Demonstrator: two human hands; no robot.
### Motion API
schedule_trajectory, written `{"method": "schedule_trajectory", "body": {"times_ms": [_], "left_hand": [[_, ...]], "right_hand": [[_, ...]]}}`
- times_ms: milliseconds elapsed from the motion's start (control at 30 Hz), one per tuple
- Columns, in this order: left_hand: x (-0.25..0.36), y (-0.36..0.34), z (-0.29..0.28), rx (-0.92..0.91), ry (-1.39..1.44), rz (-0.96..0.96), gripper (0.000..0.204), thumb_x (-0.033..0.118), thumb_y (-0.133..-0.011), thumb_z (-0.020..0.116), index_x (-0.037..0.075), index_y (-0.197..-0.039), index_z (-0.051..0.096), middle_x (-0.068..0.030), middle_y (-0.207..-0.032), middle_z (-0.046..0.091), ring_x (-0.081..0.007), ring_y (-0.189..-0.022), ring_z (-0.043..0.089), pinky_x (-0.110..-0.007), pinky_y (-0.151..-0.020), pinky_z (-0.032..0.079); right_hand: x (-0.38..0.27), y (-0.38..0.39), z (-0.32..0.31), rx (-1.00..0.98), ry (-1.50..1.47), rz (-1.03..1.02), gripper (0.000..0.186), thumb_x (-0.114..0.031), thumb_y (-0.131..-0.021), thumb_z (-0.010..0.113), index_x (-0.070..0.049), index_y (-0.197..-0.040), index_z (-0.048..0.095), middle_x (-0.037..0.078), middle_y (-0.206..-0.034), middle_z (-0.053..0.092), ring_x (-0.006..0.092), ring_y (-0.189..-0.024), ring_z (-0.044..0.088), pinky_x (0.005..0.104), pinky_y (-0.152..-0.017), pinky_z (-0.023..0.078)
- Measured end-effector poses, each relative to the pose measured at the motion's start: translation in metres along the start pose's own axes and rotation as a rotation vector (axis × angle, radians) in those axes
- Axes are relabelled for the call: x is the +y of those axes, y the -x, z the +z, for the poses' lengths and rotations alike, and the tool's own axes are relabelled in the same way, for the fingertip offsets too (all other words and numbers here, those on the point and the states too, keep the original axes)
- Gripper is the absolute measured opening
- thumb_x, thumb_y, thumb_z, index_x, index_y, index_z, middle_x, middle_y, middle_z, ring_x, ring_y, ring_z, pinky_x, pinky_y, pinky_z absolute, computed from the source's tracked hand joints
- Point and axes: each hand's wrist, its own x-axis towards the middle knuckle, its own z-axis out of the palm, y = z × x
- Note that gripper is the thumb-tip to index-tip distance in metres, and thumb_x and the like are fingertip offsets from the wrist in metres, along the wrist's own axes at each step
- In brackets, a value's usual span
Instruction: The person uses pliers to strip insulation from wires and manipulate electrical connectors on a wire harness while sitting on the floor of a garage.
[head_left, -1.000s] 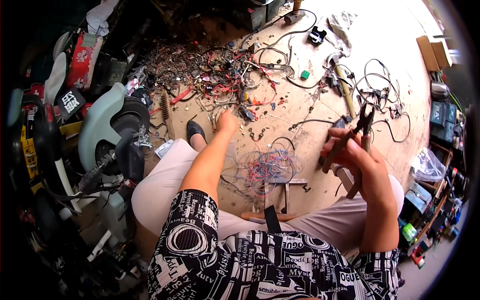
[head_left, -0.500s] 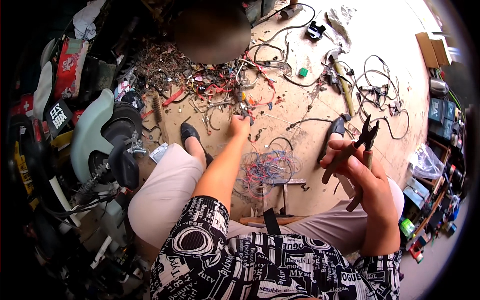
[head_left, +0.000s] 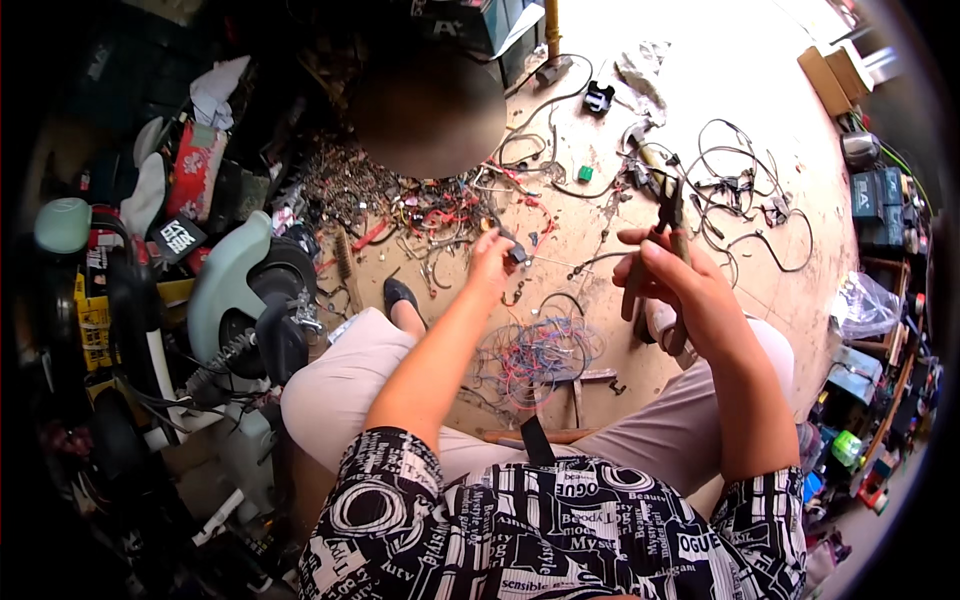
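Observation:
My right hand (head_left: pixel 695 290) is wrapped around a pair of pliers (head_left: pixel 671 205) with dark jaws and worn reddish-brown handles. The jaws point up and away from me, above the floor. Farther left, the fingers of my left hand (head_left: pixel 488 264) pinch a small dark block-like connector (head_left: pixel 516 253), and what is attached to it is hard to make out. The pliers and the connector are well apart. Just beyond my left hand lies a heap of red, black and white wire scraps (head_left: pixel 425 215). Nearer to me, between my legs, sits a loose tangle of thin blue and red wires (head_left: pixel 540 350).
A hammer (head_left: pixel 648 150) and looped black cables (head_left: pixel 745 190) lie at the far right. A small green block (head_left: pixel 585 173) rests on the floor (head_left: pixel 570 225). To my left stands a wheel with a grey-green fender (head_left: pixel 225 290). Shelves with boxes (head_left: pixel 880 205) line the right side.
My right hand has moved left and away from me with the pliers, whose jaws now look closer together. My left hand has turned slightly, and the dark connector shows more plainly. The view has shifted.

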Motion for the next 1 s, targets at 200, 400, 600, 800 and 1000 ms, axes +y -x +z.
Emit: {"method": "schedule_trajectory", "body": {"times_ms": [200,400,600,800,1000], "left_hand": [[0.188,0.107,0.052,-0.284,-0.166,0.463,0.036,0.004,-0.082,0.055,0.009,-0.118,0.054,-0.0039,-0.105,0.062,-0.0124,-0.084,0.06,-0.023,-0.065,0.048],[0.27,0.24,0.087,-0.71,-0.121,1.048,0.049,0.003,-0.085,0.058,0.009,-0.132,0.046,-0.0071,-0.121,0.054,-0.0239,-0.099,0.054,-0.034,-0.085,0.047],[0.239,0.226,0.079,-0.61,-0.164,0.881,0.06,0.0,-0.082,0.062,0.011,-0.137,0.038,-0.0126,-0.116,0.055,-0.0162,-0.092,0.057,-0.024,-0.074,0.048],[0.182,0.182,0.08,-0.456,-0.48,0.476,0.075,0.003,-0.084,0.065,0.008,-0.145,0.021,-0.011,-0.104,0.065,-0.0108,-0.084,0.063,-0.018,-0.061,0.048],[0.158,0.17,0.088,-0.456,-0.454,0.292,0.041,0.016,-0.089,0.064,-0.005,-0.122,0.051,-0.0072,-0.094,0.066,-0.0096,-0.081,0.063,-0.021,-0.06,0.051]], "right_hand": [[-0.002,-0.006,-0.014,0.073,-0.012,-0.092,0.038,-0.03,-0.093,0.055,-0.001,-0.117,0.053,0.006,-0.082,0.063,0.0147,-0.077,0.063,0.0269,-0.072,0.049],[0.007,-0.019,-0.024,0.085,0.047,-0.107,0.033,-0.032,-0.09,0.058,-0.002,-0.103,0.061,0.006,-0.079,0.064,0.0139,-0.071,0.063,0.0266,-0.067,0.05],[0.017,-0.034,-0.014,0.063,0.066,-0.078,0.029,-0.032,-0.089,0.06,-0.005,-0.097,0.06,0.006,-0.078,0.064,0.0147,-0.07,0.063,0.0279,-0.067,0.05],[0.019,-0.038,0.011,-0.078,0.223,-0.173,0.033,-0.027,-0.086,0.067,-0.003,-0.107,0.06,0.003,-0.08,0.06,0.0103,-0.073,0.058,0.0252,-0.063,0.047],[0.019,-0.041,0.04,-0.13,0.255,-0.365,0.052,-0.024,-0.076,0.078,0.001,-0.115,0.054,0.002,-0.07,0.059,0.0067,-0.052,0.05,0.0231,-0.044,0.038]]}}
